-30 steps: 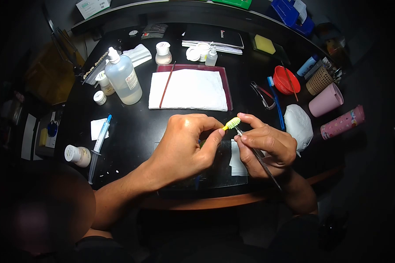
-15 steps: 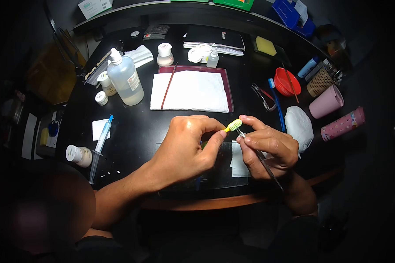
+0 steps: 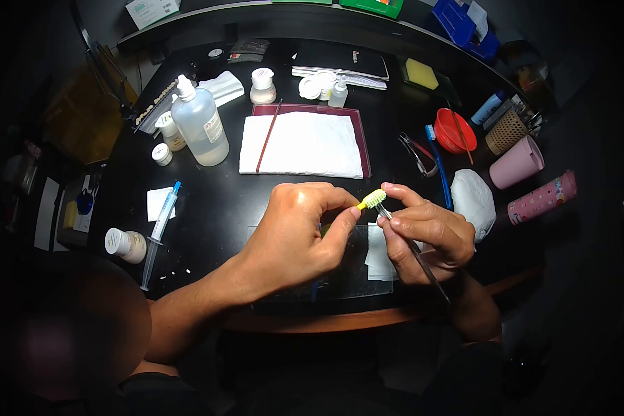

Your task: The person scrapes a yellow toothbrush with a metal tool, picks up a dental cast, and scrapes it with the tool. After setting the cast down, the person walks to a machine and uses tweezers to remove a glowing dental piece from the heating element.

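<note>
A: What does the left hand have?

B: A toothbrush, pinched between thumb and forefinger: a smooth yellow neck and a rounded head of pale green tufts. It sits on the near side of the folded white towel, toward its right corner.

A: And the right hand?

B: That one grips a slender tool much like a pen, a straight rod, shiny near the fingers and darker toward its far end. Its tip seems to meet the bristles, though the fingers crowd that spot and I can't be certain.

A: Describe the towel.

B: Thick, matte and slightly ragged at the edges, lying on a smooth maroon board. A thin reddish-brown stick slants across its left part.

A: What's to the right of the towel?

B: A glossy red bowl, a long blue toothbrush and, farther out, a tapered pink cup.

A: Left of it?

B: A translucent plastic bottle, round-shouldered with a pointed white cap, and, nearer the person, a slim clear syringe with a blue end.
</note>
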Action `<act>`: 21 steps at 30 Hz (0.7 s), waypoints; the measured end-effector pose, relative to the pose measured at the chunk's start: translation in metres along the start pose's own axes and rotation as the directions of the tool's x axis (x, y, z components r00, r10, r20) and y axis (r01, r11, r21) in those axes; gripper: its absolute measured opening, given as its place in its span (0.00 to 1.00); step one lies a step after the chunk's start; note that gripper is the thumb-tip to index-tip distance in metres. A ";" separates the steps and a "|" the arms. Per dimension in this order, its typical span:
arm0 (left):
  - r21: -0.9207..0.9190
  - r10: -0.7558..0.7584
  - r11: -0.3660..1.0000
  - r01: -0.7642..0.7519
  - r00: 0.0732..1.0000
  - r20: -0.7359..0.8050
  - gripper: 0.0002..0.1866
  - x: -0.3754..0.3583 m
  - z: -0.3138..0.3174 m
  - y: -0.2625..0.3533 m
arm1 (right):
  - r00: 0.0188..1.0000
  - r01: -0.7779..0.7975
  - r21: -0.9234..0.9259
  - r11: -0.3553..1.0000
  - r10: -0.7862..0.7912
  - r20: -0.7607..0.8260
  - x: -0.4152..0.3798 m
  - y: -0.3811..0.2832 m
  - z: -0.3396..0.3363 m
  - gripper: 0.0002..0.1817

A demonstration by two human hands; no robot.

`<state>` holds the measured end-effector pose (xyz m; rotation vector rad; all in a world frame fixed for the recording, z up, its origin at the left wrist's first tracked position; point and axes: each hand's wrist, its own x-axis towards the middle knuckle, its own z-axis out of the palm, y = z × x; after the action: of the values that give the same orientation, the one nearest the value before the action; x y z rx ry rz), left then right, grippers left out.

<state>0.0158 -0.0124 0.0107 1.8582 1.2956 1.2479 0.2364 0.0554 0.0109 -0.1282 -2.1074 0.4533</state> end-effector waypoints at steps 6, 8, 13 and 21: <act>-0.047 -0.084 0.995 0.084 0.996 0.006 0.10 0.001 -0.001 0.007 | 1.000 -0.004 0.007 1.000 0.004 -0.004 -0.001 0.000 0.000 0.14; -0.041 -0.064 0.997 0.063 0.998 -0.004 0.10 0.001 -0.001 0.004 | 1.000 -0.007 -0.001 1.000 0.007 0.000 -0.001 0.000 0.000 0.14; -0.041 -0.065 0.997 0.065 0.998 -0.006 0.10 0.001 0.000 0.004 | 1.000 -0.006 0.003 1.000 0.006 -0.001 -0.002 0.001 0.001 0.14; 0.002 -0.009 1.000 0.009 1.000 0.005 0.07 0.000 -0.001 0.001 | 0.998 0.000 0.004 1.000 0.001 -0.064 -0.001 0.002 0.004 0.12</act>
<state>0.0157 -0.0127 0.0119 1.8538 1.3020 1.2370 0.2333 0.0563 0.0073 -0.1388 -2.0434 0.4484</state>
